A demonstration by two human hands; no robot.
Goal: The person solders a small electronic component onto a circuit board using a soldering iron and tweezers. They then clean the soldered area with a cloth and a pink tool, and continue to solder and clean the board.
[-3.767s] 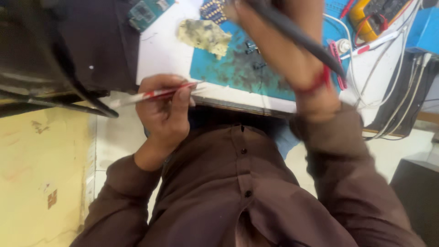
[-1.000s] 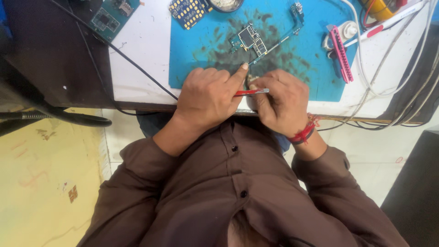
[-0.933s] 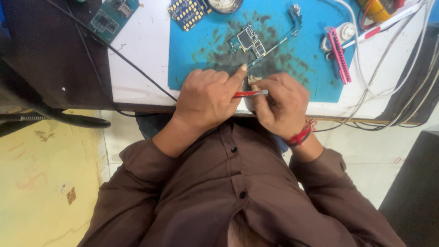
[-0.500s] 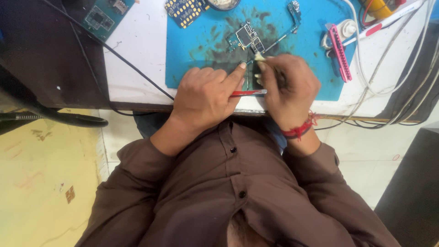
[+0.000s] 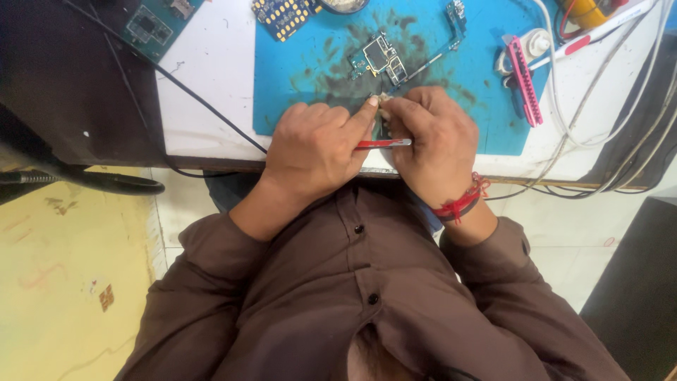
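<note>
Both hands meet at the near edge of a stained blue work mat point(image 5: 303, 77). My left hand point(image 5: 310, 148) grips a thin red-handled metal tool point(image 5: 381, 143) that lies across towards my right hand point(image 5: 434, 141). My right fingertips pinch a small pale piece point(image 5: 385, 99), and my left thumb tip touches it too. A dark strip shows between the hands, and I cannot tell what it is. A small bare phone circuit board point(image 5: 381, 56) lies on the mat just beyond the fingertips. A red thread band point(image 5: 462, 201) circles my right wrist.
A blue board with yellow pads point(image 5: 285, 10) sits at the mat's far edge, and a green circuit board point(image 5: 151, 25) lies on the dark surface at far left. A pink tool point(image 5: 525, 81) and white cables point(image 5: 585, 120) lie at right. A black cable point(image 5: 204, 106) crosses the white tabletop.
Both hands have shifted a little forward onto the mat. My right hand has turned from a closed grip by the red tool to a fingertip pinch on the pale piece beside the circuit board.
</note>
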